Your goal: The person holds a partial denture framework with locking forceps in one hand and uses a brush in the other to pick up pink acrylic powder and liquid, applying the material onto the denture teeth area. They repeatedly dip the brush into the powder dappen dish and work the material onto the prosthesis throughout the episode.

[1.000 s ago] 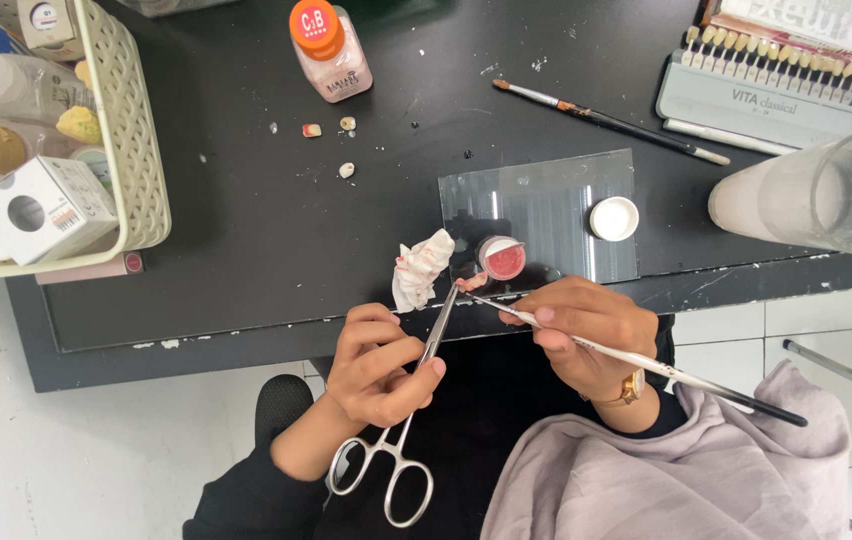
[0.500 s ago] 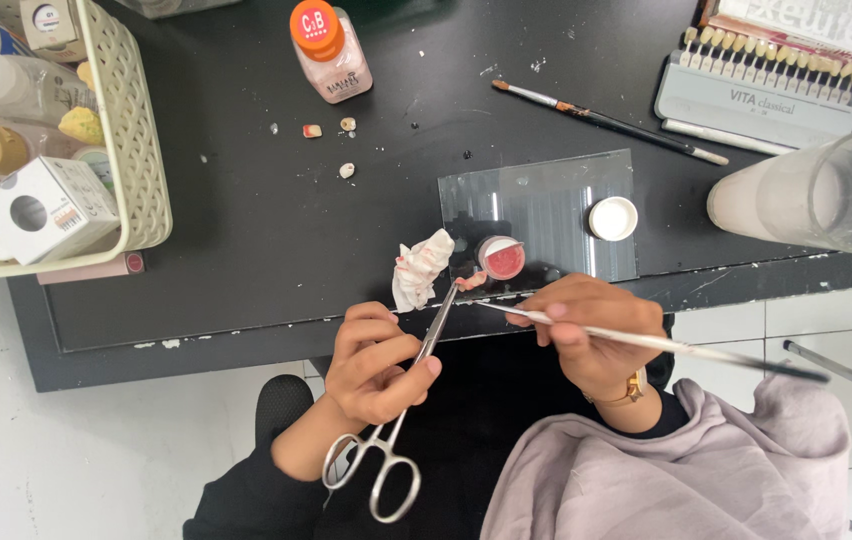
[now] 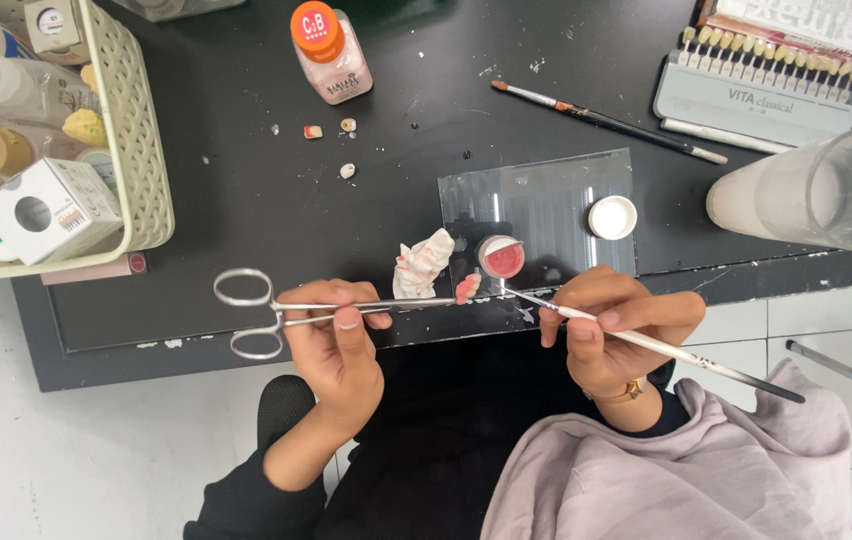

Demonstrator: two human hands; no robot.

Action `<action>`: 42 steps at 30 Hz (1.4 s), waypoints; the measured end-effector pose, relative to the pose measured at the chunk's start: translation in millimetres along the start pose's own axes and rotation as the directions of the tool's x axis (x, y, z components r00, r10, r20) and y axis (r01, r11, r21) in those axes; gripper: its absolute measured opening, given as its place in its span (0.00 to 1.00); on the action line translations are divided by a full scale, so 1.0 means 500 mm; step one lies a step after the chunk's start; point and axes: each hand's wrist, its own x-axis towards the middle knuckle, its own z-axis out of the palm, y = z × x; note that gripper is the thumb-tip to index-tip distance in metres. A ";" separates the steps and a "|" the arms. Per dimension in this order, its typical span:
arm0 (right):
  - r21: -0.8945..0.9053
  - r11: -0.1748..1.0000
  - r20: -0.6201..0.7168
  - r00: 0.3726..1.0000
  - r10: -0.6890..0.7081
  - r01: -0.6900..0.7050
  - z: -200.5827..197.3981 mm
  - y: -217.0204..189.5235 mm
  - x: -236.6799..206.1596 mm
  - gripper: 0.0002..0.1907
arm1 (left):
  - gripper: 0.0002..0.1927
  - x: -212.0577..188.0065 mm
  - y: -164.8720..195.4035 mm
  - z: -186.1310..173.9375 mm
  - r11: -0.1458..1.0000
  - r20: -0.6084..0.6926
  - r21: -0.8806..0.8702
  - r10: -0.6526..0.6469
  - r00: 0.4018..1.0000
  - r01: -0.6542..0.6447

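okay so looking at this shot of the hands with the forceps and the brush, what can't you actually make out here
All in the head view:
- The small pink piece at the forceps tip: too small to tell its shape.
- Brush bristles: too fine to see whether they touch the piece.
- Basket contents: cut off by the left edge.
- Left hand and right hand palms: hidden, facing down.

Black sleeves, mauve draped cloth — perhaps a gold watch (image 3: 630,389).

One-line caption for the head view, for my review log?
Left hand holds forceps gripping a small pink piece; right hand touches a fine brush to it.
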 end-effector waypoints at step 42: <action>-0.417 0.909 0.323 0.931 0.171 -0.022 -0.026 -0.050 0.068 0.13 | 0.07 0.016 0.013 -0.011 0.983 0.040 -0.070 -0.169 0.985 0.172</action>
